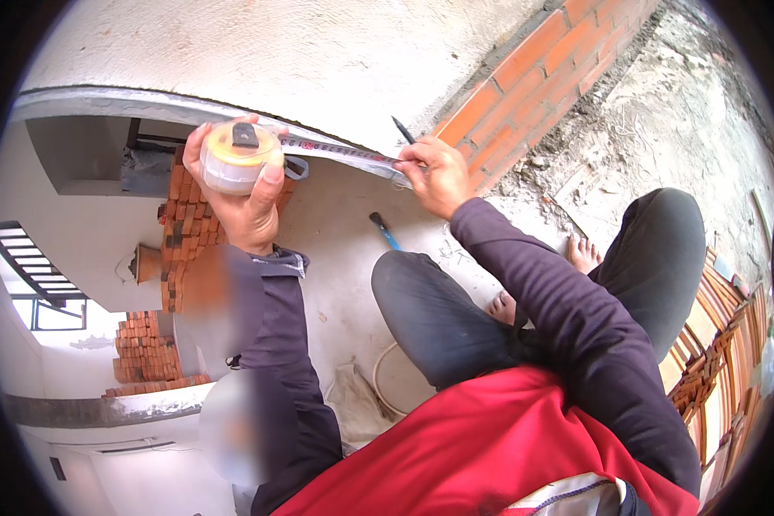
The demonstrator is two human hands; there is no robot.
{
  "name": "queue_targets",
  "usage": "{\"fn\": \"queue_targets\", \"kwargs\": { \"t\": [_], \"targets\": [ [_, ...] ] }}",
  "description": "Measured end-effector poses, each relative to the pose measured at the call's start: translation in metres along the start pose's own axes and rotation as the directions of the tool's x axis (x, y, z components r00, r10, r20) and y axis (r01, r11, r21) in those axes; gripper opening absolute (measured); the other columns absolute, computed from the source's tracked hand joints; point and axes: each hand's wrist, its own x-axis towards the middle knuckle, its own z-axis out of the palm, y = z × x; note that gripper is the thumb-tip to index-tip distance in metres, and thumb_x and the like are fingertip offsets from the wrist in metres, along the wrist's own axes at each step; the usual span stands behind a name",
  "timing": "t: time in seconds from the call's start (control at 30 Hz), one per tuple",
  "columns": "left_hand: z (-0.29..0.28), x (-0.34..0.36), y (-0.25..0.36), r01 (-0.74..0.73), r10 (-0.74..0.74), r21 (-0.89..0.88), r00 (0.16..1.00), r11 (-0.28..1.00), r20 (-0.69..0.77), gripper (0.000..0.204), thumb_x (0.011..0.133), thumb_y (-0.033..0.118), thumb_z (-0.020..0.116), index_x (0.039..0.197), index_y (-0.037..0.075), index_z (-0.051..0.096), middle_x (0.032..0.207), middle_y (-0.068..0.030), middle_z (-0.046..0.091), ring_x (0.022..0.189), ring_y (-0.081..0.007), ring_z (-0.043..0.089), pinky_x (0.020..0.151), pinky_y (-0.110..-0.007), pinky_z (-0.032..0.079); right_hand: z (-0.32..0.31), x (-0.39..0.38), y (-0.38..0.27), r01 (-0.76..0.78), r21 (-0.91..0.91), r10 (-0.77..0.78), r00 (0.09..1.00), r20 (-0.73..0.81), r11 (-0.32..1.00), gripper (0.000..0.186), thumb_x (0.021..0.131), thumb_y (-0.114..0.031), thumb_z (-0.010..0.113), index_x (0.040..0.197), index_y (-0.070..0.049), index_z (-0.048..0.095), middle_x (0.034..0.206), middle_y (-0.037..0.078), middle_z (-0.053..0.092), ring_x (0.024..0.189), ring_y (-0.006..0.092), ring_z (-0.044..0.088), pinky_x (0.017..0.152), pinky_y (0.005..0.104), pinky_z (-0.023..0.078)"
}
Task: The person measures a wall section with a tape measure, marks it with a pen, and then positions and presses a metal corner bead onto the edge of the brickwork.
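Observation:
My left hand [238, 185] is closed round a round, clear-cased tape measure [232, 169] with a yellow top and a black clip. Its marked blade [335, 150] stretches right along the pale edge beside a rough white surface [258, 43]. My right hand [437, 176] is closed on a dark, slim pen or pencil [404, 129], its tip angled up and left, and its fingers are at the far end of the visible blade. A low wall of red brick with grey mortar [533, 90] runs away from just beyond that hand.
Red brick stacks [142, 348] stand at the left, with a railing [30, 267] farther off. A blue-handled tool [387, 234] lies on the floor. A pale sack [348, 400] and round container [387, 365] are by my knees. Rubble [568, 193] and stacked tiles [722, 361] are at the right.

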Motion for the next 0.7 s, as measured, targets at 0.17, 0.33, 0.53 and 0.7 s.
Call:
{"fn": "queue_targets", "kwargs": {
  "t": [0.17,0.33,0.53,0.7],
  "targets": [
    [-0.015,-0.035,-0.004,0.079,-0.097,-0.093,0.975,0.993,-0.199,0.081,0.076,0.033,0.083,0.141,0.025,0.035,0.130,-0.0131,0.055,0.115,-0.0367,0.057,0.091,-0.042,0.047,-0.050,0.007,-0.022,-0.012,0.027,0.007,0.984,0.178,1.000,0.005,0.077,-0.006,0.073,0.081,-0.005,0.070,0.075,0.010,0.060,0.070,0.0270,0.061,0.064,0.0378,0.048],
    [-0.020,-0.076,-0.011,0.166,-0.209,-0.139,0.897,0.976,-0.391,0.071,0.078,0.026,0.083,0.134,0.013,0.042,0.126,-0.0155,0.054,0.118,-0.0319,0.055,0.094,-0.045,0.052,-0.102,0.018,-0.060,0.048,-0.163,0.006,0.950,0.313,0.985,0.004,0.076,-0.008,0.072,0.078,-0.006,0.070,0.077,0.010,0.061,0.074,0.0315,0.062,0.065,0.0415,0.048],
    [-0.018,-0.129,-0.019,0.475,-0.530,-0.275,0.829,0.836,-0.179,0.072,0.073,0.024,0.083,0.129,0.002,0.042,0.121,-0.0175,0.055,0.115,-0.0302,0.059,0.096,-0.042,0.052,-0.151,0.033,-0.095,0.198,-0.363,0.002,0.876,0.483,0.911,0.003,0.074,-0.008,0.070,0.074,-0.006,0.068,0.078,0.009,0.062,0.076,0.0335,0.063,0.064,0.0434,0.048],
    [0.016,-0.166,-0.011,0.693,-0.695,-0.138,0.718,0.708,0.040,0.083,0.070,0.026,0.084,0.135,-0.002,0.043,0.116,-0.0143,0.059,0.108,-0.0222,0.061,0.097,-0.032,0.048,-0.178,0.044,-0.107,0.346,-0.447,0.025,0.767,0.641,0.825,0.003,0.073,-0.006,0.068,0.071,-0.005,0.067,0.079,0.009,0.063,0.078,0.0335,0.064,0.066,0.0432,0.050]
  ]
}}
